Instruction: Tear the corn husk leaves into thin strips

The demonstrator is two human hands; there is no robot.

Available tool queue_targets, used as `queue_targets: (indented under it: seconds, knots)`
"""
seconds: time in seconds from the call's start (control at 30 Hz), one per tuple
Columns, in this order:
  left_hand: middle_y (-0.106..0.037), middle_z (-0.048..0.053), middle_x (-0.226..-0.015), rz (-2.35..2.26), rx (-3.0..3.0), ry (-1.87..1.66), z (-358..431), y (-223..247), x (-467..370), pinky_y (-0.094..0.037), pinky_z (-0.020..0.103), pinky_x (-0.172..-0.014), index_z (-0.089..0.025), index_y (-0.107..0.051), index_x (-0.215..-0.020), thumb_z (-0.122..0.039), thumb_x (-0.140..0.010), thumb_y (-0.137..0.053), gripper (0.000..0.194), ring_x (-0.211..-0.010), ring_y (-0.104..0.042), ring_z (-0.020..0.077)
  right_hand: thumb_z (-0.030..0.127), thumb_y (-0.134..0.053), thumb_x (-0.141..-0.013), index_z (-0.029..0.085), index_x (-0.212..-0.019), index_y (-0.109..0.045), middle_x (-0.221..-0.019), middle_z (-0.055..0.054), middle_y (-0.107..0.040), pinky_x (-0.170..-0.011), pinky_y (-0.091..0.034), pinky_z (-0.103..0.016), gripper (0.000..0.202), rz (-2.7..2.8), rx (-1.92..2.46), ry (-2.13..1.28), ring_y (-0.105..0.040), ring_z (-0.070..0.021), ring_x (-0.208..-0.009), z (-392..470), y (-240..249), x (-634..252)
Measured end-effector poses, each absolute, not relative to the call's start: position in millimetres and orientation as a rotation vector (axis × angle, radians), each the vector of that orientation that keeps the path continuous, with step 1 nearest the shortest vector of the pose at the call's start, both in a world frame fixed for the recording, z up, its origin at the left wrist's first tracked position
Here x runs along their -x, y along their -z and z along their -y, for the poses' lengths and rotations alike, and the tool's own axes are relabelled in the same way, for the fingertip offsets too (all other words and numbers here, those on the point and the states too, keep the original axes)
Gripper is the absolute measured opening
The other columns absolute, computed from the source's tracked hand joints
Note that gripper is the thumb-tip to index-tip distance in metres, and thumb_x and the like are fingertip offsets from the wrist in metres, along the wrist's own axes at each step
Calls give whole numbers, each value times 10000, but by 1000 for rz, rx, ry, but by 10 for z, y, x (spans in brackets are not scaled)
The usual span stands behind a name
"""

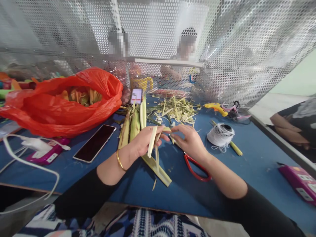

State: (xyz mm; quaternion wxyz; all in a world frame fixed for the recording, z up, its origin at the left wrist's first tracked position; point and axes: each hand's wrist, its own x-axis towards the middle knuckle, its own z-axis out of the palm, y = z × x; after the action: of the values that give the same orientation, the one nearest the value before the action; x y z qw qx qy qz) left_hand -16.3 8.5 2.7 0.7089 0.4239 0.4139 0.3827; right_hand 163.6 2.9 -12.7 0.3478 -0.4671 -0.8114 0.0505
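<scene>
My left hand (146, 141) is closed on a pale plant-leaf strip (152, 141), whose ends hang down over the fingers. My right hand (188, 140) pinches the other end of the leaf piece (167, 129), close to the left fingertips. Under my hands lies a wider green leaf strip (159, 171) on the blue table. Long leaf stalks (134, 123) rest just beyond my left hand. Red-handled scissors (197, 169) lie below my right wrist, their blades partly hidden by that hand.
An orange-red plastic bag (49, 121) with leaf pieces inside stands left, near a phone (95, 143) and a purple power strip (49, 153). Leaf scraps (176, 110) lie at the back. On the right are white string (220, 135) and a yellow glue gun (216, 108). A perforated screen (158, 29) stands behind.
</scene>
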Motion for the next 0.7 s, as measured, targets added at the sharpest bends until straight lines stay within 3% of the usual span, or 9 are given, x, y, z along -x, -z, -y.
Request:
queue_targets:
  seconds: [0.23,0.4,0.57,0.7]
  knots:
    - [-716,84,-748,-879,-939,-908,-157,110,214,-241,163,-334,-151,-719,-857,-372,-794,-640,243,-432,-495,60,149,-444,-851,209,-792,-508,-737,-34,-621,-748,-406,-312,106,2203,1147,120,-567,-181,-704,39,81,-1621]
    - [-631,13,-631,-860,-762,-894,-189,130,219,-278,128,-350,-144,-716,-867,-288,-818,-631,174,-429,-481,36,112,-473,-822,203,-764,-518,-666,-4,-601,-693,-403,-286,117,2407,1158,97,-550,-161,-634,40,122,-1610]
    - [-626,30,-635,-891,-655,-919,-183,70,170,-245,128,-335,-125,-679,-788,-225,-849,-591,146,-471,-538,54,163,-448,-916,173,-1024,-579,-931,-89,-668,-821,-400,-346,171,2364,937,425,-598,-198,-837,106,164,-1536]
    - [-604,5,-603,-896,-784,-937,-119,80,115,-260,136,-357,-144,-675,-787,-274,-814,-630,140,-469,-518,50,157,-446,-929,200,-1149,-559,-938,-65,-675,-823,-411,-339,250,2243,858,321,-610,-187,-874,173,107,-1508]
